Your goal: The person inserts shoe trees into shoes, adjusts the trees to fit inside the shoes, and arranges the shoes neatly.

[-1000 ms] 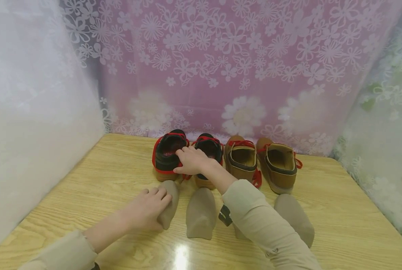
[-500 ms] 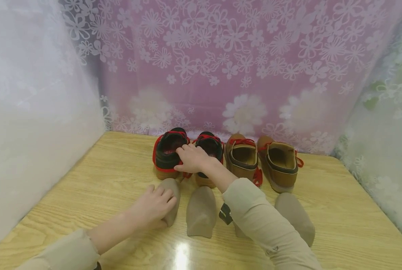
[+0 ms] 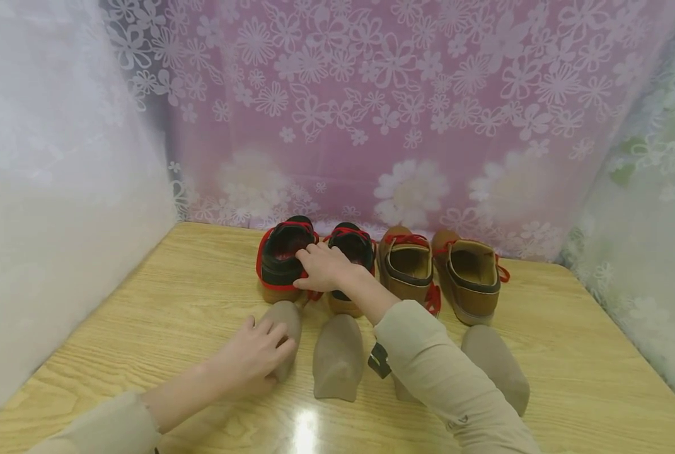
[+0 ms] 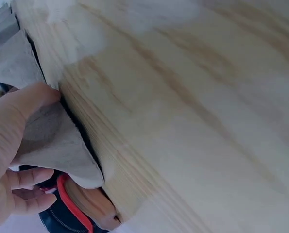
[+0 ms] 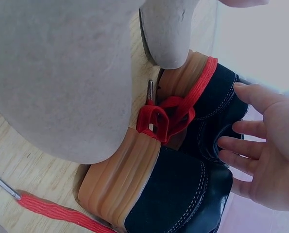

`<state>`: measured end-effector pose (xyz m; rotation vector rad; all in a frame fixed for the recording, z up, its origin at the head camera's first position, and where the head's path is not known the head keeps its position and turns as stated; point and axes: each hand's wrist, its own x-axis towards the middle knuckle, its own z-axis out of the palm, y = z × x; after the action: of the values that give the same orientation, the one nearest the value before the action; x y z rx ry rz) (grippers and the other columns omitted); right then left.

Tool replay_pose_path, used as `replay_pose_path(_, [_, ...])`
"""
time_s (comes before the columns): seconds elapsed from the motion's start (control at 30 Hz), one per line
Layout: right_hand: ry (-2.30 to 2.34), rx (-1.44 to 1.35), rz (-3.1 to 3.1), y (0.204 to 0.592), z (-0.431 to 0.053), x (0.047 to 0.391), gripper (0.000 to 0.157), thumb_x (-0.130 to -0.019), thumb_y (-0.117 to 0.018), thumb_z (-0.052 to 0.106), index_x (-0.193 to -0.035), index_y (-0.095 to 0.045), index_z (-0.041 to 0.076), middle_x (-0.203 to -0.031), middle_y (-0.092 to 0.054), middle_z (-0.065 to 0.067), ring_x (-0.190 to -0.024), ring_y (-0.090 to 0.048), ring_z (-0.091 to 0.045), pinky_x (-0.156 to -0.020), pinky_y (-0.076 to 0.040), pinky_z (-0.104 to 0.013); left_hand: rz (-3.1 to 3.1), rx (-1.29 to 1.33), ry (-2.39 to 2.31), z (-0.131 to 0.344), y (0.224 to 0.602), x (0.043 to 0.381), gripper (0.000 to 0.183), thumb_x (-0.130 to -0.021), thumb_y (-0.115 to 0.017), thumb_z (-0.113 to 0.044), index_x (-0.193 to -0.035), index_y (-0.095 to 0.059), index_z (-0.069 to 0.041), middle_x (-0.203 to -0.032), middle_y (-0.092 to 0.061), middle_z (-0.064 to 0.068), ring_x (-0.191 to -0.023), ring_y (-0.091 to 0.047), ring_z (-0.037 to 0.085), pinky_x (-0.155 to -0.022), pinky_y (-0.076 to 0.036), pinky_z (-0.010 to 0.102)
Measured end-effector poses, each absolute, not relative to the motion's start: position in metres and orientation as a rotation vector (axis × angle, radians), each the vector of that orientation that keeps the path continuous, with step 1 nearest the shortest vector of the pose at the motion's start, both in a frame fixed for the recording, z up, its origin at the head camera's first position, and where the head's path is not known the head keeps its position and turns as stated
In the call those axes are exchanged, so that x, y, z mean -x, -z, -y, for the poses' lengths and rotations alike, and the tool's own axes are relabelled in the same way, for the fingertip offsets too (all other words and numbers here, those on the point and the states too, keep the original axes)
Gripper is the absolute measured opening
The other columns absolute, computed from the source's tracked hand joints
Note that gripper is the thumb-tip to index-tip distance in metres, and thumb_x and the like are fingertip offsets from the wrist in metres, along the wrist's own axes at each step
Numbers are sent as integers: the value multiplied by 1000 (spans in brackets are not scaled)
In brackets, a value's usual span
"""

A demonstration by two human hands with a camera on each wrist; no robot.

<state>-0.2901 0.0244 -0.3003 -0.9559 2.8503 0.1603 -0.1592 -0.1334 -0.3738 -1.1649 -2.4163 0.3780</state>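
Four in a row, shoes stand along the back of the table. My right hand (image 3: 326, 268) hovers over the leftmost black shoe (image 3: 277, 277) and the black shoe beside it (image 3: 345, 306), both red-laced. In the right wrist view its fingers are spread loosely, the thumb right at a shoe collar. Over the leftmost grey-beige shoe form (image 3: 287, 312) lies my left hand (image 3: 249, 356), fingers bent loosely. The left wrist view shows its thumb resting on the edge of that shoe form (image 4: 54, 141), with the other fingers apart from it on the far side.
Two tan shoes (image 3: 408, 287) with red laces stand right of the black ones. Another shoe form (image 3: 338, 359) lies mid-table, one (image 3: 493, 369) at right, and one is mostly hidden by my right sleeve (image 3: 428, 366). Flowered curtains (image 3: 337, 126) enclose the wooden table (image 3: 190, 302).
My left hand shifts slightly left and its fingers lift and loosen on the shoe form. My right hand stays over the black shoes.
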Motion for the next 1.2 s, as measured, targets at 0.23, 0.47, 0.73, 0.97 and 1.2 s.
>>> replay_pose_path(0.23, [-134, 966, -2842, 299, -26, 290, 61, -90, -54, 48, -139, -40, 16, -137, -42, -6, -126, -37, -23, -100, -31, -43, 2408, 1173, -322, 145, 376, 159, 43, -61, -73, -33, -87, -48, -11, -84, -45, 4, -65, -42, 19, -56, -34, 34])
replay_pose_path(0.47, [-133, 966, -2850, 300, -26, 291, 61, -89, -54, 48, -139, -40, 15, -137, -42, -6, -126, -36, -24, -99, -32, -43, 2335, 1177, -321, 155, 374, 160, 51, -56, -75, -38, -91, -51, -10, -90, -50, 6, -75, -50, 23, -63, -42, 43])
replay_pose_path(0.73, [-156, 970, -2853, 302, -22, 292, 63, -89, -54, 48, -139, -39, 12, -137, -42, -7, -126, -37, -24, -99, -34, -42, 2229, 1169, -356, 163, 369, 162, 44, -53, -66, -32, -88, -53, -7, -86, -52, 8, -71, -49, 24, -65, -39, 42])
replay_pose_path(0.97, [-127, 973, -2860, 304, -22, 293, 62, -89, -55, 47, -137, -40, 11, -134, -45, -7, -123, -40, -24, -97, -36, -41, 2247, 1171, -320, 164, 364, 161, 48, -54, -67, -28, -94, -53, -5, -95, -53, 11, -77, -50, 27, -67, -41, 45])
replay_pose_path(1.2, [-113, 961, -2863, 305, -21, 295, 62, -89, -56, 47, -137, -41, 10, -134, -46, -8, -123, -41, -24, -96, -37, -40, 2265, 1170, -253, 166, 364, 163, 49, -52, -68, -22, -96, -52, -6, -95, -49, 11, -76, -48, 26, -66, -40, 43])
